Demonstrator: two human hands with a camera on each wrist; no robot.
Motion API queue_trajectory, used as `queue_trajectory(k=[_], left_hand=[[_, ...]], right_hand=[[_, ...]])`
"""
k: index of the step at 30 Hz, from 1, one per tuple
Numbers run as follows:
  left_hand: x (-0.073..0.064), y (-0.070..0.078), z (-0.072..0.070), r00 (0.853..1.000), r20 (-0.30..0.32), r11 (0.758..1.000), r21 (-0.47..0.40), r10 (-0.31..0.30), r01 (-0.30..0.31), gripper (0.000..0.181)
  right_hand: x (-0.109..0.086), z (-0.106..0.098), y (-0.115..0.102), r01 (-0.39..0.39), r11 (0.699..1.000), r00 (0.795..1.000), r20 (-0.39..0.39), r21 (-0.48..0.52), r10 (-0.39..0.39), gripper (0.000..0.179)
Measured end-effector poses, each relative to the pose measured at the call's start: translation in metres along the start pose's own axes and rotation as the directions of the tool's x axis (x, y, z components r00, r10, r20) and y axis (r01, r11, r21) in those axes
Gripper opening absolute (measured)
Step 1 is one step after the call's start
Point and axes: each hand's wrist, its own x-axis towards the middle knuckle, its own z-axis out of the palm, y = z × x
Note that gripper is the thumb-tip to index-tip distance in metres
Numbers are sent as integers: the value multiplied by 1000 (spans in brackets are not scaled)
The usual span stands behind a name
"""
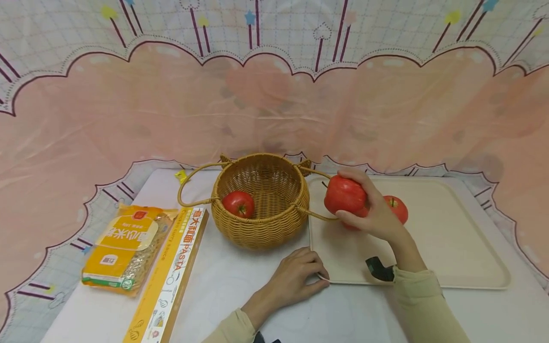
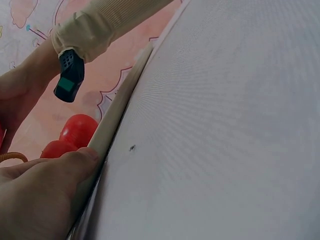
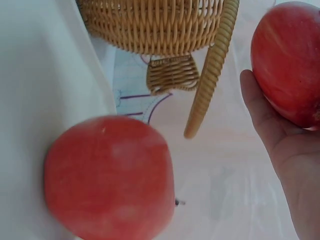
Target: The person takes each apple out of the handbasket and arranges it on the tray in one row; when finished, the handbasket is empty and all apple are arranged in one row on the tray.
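Observation:
My right hand grips a red apple between thumb and fingers, raised above the left part of the beige tray. In the right wrist view that held apple shows at the upper right. Another apple lies on the tray, and one more is partly hidden below the held one. My left hand holds the tray's front left corner, its thumb on the rim in the left wrist view. A wicker basket stands left of the tray with one apple inside.
The basket's right loop handle reaches over the tray's edge, close to the held apple. Left of the basket lie a long pasta box and a yellow plastic food packet. A patterned cloth hangs behind the white table.

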Motion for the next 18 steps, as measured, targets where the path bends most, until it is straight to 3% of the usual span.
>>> queue_trajectory(k=[11,18], left_hand=[[0,0,2,1000,-11,1000,-10,1,-1,5],[-1,0,1,1000,-4,999,-35,-25,25,5]], right_hand=[[-6,-15,35,5,1000,999,-51,18,-4,85],[-8,-23,41,-55,998,994,-89,13,56,94]])
